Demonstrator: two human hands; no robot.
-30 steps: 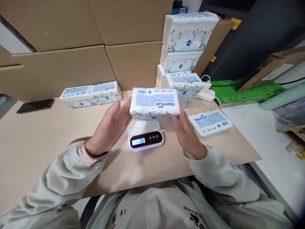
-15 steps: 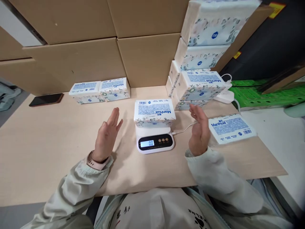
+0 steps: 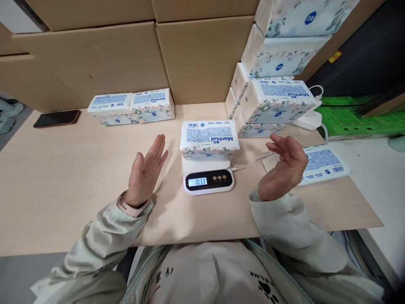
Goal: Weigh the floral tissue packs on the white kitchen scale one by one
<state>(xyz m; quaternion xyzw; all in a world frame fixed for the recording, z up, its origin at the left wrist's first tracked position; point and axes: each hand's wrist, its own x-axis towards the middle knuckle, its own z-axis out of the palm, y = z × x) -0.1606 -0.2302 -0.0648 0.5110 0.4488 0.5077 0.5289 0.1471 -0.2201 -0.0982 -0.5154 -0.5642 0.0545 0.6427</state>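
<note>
A white tissue pack with blue print lies on a white digital scale, whose lit display reads 103.3. To the left of the scale my left hand is raised, fingers stretched and holding nothing. My right hand is on the other side, palm turned inward, its fingers loosely spread and free of any object. Neither hand touches the pack. Partly behind my right hand lies a flat tissue pack with the same print.
Two tissue packs sit side by side against the cardboard boxes. A phone lies at the far left. More packs are stacked at the back right, near a white power strip. A white cable runs from the scale.
The scale's display has gone from 0.0 to 103.3. My right hand has moved right, away from the pack, and turned its palm more upward. My left hand has hardly moved.
</note>
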